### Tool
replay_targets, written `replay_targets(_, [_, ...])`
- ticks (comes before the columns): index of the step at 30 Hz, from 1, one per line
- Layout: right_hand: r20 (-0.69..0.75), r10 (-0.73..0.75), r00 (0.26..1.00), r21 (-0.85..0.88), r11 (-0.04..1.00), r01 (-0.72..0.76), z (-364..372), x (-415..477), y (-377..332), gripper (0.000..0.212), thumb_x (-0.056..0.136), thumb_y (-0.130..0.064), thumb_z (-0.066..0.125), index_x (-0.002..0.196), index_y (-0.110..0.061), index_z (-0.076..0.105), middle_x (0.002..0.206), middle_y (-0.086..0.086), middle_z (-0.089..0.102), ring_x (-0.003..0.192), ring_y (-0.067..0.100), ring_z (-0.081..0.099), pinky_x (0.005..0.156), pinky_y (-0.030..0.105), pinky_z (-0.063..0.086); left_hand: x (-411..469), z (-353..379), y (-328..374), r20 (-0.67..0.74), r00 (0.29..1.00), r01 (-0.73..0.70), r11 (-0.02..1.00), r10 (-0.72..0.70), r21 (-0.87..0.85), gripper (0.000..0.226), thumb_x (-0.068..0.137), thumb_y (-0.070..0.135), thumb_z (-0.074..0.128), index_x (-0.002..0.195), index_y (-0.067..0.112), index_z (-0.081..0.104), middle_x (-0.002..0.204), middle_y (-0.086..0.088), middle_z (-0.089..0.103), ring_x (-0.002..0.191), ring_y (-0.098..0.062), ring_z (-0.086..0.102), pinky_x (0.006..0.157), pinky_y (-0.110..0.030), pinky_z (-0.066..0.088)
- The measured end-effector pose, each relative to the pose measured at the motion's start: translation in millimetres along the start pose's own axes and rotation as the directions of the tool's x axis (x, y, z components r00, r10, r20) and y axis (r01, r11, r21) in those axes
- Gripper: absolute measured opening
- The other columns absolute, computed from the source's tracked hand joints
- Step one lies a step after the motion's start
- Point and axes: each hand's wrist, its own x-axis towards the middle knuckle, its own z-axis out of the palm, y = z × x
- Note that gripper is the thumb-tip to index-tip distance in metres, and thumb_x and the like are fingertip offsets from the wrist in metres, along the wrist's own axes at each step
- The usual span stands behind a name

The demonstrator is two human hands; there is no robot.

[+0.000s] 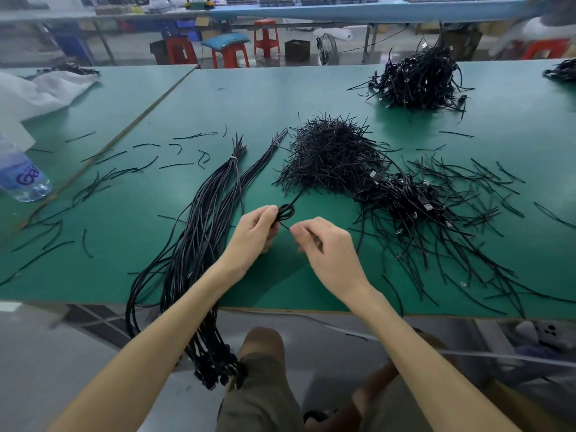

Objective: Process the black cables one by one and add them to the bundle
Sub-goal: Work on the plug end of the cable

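At your far left a water bottle (23, 179) sits at the edge of the green table (249, 98), with short loose ties (109, 157) strewn beside it; next comes the bundle (199, 232) of straightened black cables, bound near its far end by a pale band and hanging off the near table edge, plugs down beside your knee. Your left forearm reaches up across the bundle's lower part; your left hand (255, 229) is at the table surface, palm turned inward, fingers and thumb curled round a small coiled cable (285, 212), whose free length runs up and right toward the pile. Your right hand (324, 244) meets it from the other side, knuckles up, wrist bent; thumb and forefinger pinch the thin twist tie (285, 226) sticking out of the coil, the other fingers folded under. Beyond lies a dense pile of ties (333, 154); right of your hands is a heap of coiled cables (411, 201) with plugs showing; a further heap (417, 79) sits well apart at the far right.
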Motion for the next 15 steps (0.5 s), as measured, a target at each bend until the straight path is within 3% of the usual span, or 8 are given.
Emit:
replay_targets(3, [-0.038,0.118,0.992,0.187,0.976,-0.109,-4.8,5.1,3.2,0.038,0.098,-0.048,0.057,0.121,-0.022,0.07,0.104,-0.009,0.07,0.092,0.008,0.067,0.081,0.029,0.054,-0.2,1.9,-1.6,0.041,0.999,-0.011,0.999,0.009,0.031,0.031,0.11,0.021,0.039,0.082,0.009,0.047,0.056,0.014,0.037,0.047,-0.005,0.026,0.042,-0.017,0.022])
replay_targets(6, [0.072,0.071,0.995,0.215,0.973,-0.085,-4.0,4.8,5.5,0.043,0.094,-0.036,0.071,0.136,-0.037,0.06,0.109,-0.011,0.068,0.093,0.009,0.064,0.077,0.022,0.052,-1.9,2.2,-2.8,0.095,0.995,-0.019,0.998,0.014,0.053,0.035,0.111,0.019,0.039,0.077,0.012,0.045,0.056,0.014,0.037,0.048,-0.006,0.027,0.044,-0.018,0.024])
replay_targets(10, [0.109,0.071,0.992,0.249,0.964,-0.097,-5.6,5.5,6.4,0.049,0.088,-0.03,0.078,0.132,-0.043,0.061,0.113,-0.01,0.069,0.093,0.012,0.066,0.081,0.031,0.055,-3.6,2.3,-4.0,0.16,0.987,-0.023,0.999,0.016,0.039,0.036,0.111,0.017,0.038,0.075,0.013,0.045,0.056,0.015,0.037,0.048,-0.003,0.028,0.046,-0.016,0.025])
replay_targets(13, [0.121,0.089,0.989,0.321,0.939,-0.124,-8.1,6.5,6.6,0.037,0.086,-0.023,0.082,0.12,-0.03,0.069,0.108,-0.009,0.074,0.095,0.014,0.069,0.086,0.036,0.056,-3.5,1.8,-6.0,0.183,0.983,-0.036,0.996,0.02,0.086,0.038,0.111,0.018,0.038,0.092,-0.005,0.06,0.058,0.016,0.04,0.051,-0.004,0.03,0.049,-0.017,0.026])
replay_targets(15, [0.132,0.105,0.986,0.319,0.937,-0.143,-7.5,6.3,6.6,0.034,0.084,-0.021,0.083,0.115,-0.026,0.069,0.105,-0.006,0.075,0.098,0.014,0.07,0.091,0.037,0.055,-4.2,2.9,-5.8,0.184,0.982,-0.067,0.991,0.046,0.112,0.039,0.112,0.02,0.038,0.095,0.012,0.072,0.058,0.017,0.047,0.051,-0.002,0.034,0.051,-0.018,0.029])
